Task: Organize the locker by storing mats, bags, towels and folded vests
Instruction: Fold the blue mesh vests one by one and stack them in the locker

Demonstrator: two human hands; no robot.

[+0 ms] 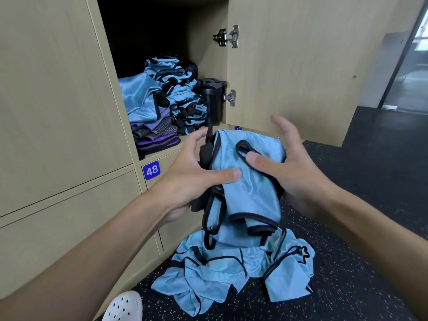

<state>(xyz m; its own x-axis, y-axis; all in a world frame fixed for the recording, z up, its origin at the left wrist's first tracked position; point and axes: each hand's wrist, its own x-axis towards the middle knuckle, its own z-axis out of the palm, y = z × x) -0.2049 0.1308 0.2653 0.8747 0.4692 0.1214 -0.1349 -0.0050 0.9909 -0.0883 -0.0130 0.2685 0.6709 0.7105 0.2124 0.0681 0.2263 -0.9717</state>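
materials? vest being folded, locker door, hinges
vest: thin light-blue synthetic, probably polyester mesh. It has a sheen, drapes limply and has black binding on its edges.
locker door: likely laminated board, matte, with a pale wood grain that looks printed.
hinges: bare metal, shiny silver, probably steel.

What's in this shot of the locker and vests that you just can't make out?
All in the head view.
1. Back of the locker: lost in shadow behind the stacks.
2. Small blue number plate: mostly covered by the held vest, unreadable.
3. Black container: its inside is dark, so the contents are unclear.
4. White shoe: cut off by the bottom edge.
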